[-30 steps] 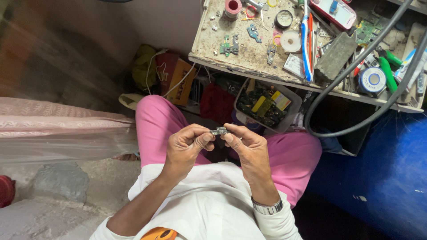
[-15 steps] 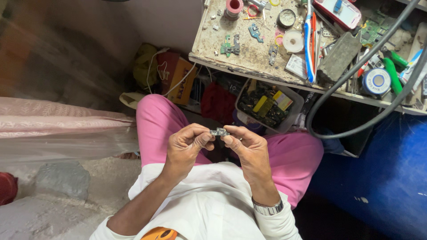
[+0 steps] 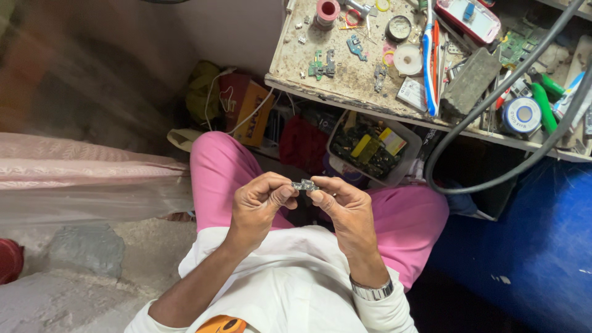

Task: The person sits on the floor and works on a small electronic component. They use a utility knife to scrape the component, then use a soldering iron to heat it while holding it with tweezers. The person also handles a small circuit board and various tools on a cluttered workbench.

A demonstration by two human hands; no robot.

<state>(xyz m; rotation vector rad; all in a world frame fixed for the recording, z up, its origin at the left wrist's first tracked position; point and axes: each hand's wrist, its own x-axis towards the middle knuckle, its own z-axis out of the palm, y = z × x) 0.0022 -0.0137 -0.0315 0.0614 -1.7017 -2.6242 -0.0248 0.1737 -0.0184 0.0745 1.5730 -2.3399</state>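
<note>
Small circuit board (image 3: 304,184), grey and narrow, sits pinched between both hands above the pink-trousered lap: left hand (image 3: 259,206) grips one end with thumb and forefinger, right hand (image 3: 345,206) clasps the other. Beyond stands a cluttered workbench (image 3: 345,80), and below it a plastic tub (image 3: 374,148) of parts.

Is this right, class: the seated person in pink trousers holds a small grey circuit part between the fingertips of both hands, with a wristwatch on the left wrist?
Not quite. The metal wristwatch is on the right wrist, not the left, as the head view shows. The rest holds: the left hand and right hand pinch the small grey circuit part between their fingertips above the pink trousers.
</note>
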